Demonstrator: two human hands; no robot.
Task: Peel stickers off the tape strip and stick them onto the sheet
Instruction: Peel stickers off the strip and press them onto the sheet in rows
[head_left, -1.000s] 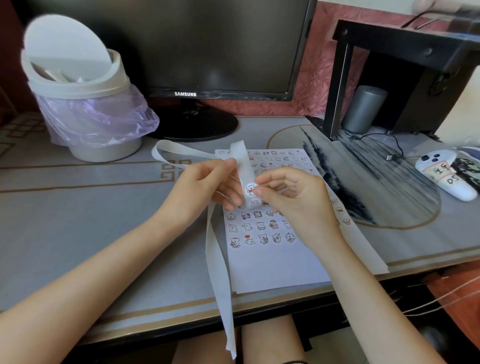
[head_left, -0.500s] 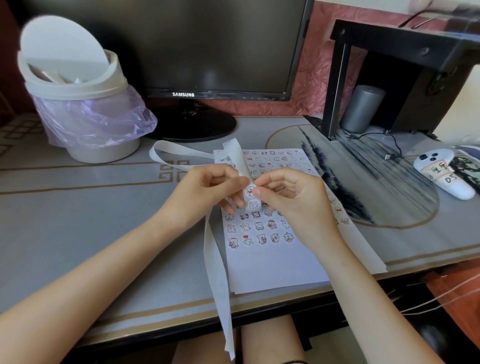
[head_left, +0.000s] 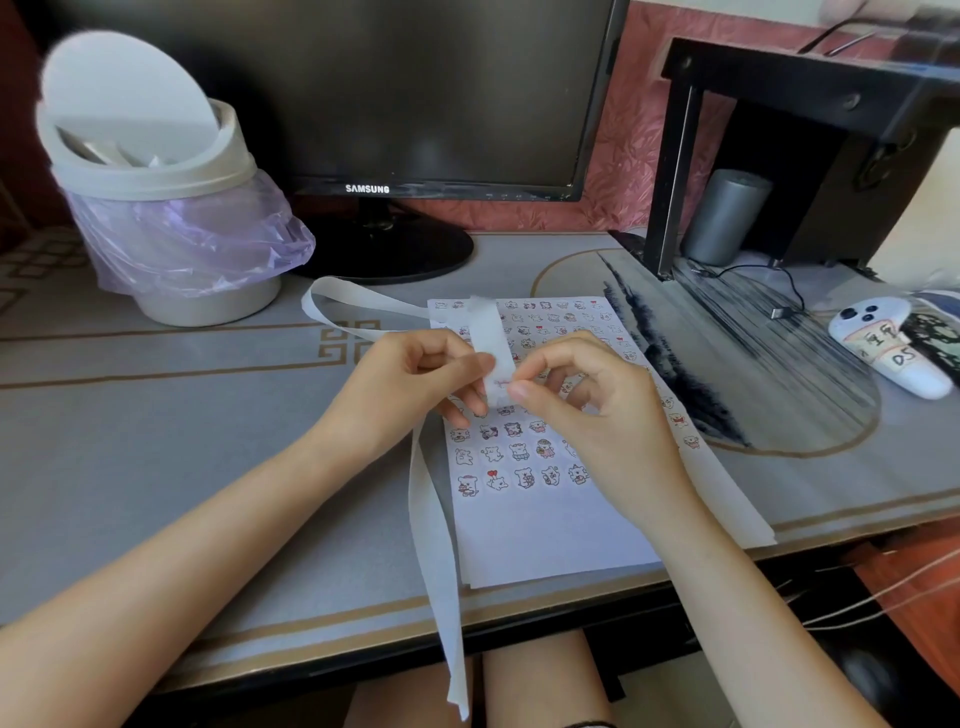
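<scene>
Desk (head_left: 156, 441): grey top, work sits at its front middle, in front of the dark monitor (head_left: 415, 93).

Sheet (head_left: 545, 530): flat on the desk under both hands. Rows of small cartoon stickers fill its upper part; the lower part is bare.

Tape strip (head_left: 434, 545): long white ribbon. One end loops on the desk behind the sheet, the middle is held up above the sheet, and the tail hangs past the desk edge.

Left hand (head_left: 410, 389): fingers curled, thumb and fingers pinching the strip to steady it. Right hand (head_left: 587, 410): thumb and forefinger pinched on the strip's face, right at a sticker (head_left: 500, 384). It is blurred here, so I cannot tell if its edge is up yet.

Step, as I read it: peeling, one sticker being picked loose, sheet well over half filled.

Next move calls for a nail under the sticker's edge, a slow pull while the left hand keeps the strip taut, then a carry down to the next free spot in the lowest row.

Against a second ago: that sticker showed plainly on the strip. Now the right fingertips have closed over it and the left thumb has slid in beside them. The strip's raised part leans a little lower. The sheet has not moved.
</scene>
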